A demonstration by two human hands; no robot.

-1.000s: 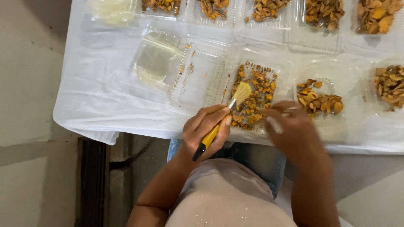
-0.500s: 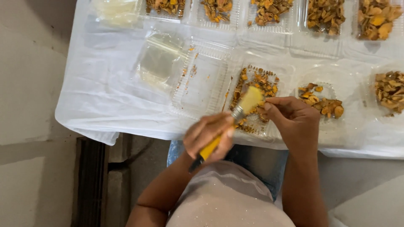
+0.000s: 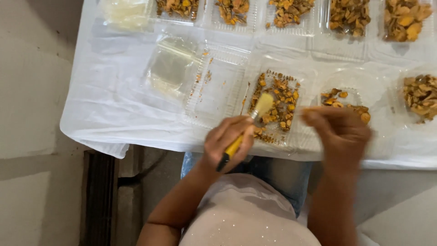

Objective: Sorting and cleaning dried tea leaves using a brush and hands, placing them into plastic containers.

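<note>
Yellow-handled brush [image 3: 243,132] clenched in left hand [image 3: 227,141], bristles over the open tray [image 3: 273,107]; right hand [image 3: 339,134], blurred beside tray, fingers' grip cannot be told

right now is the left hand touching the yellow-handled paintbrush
Touching. The head view shows the left hand wrapped around the yellow-handled paintbrush, its fingers closed over the handle while the pale bristles stick out above.

Right hand [image 3: 339,134] blurred; top trays [image 3: 405,20] cut off by edge.
</note>
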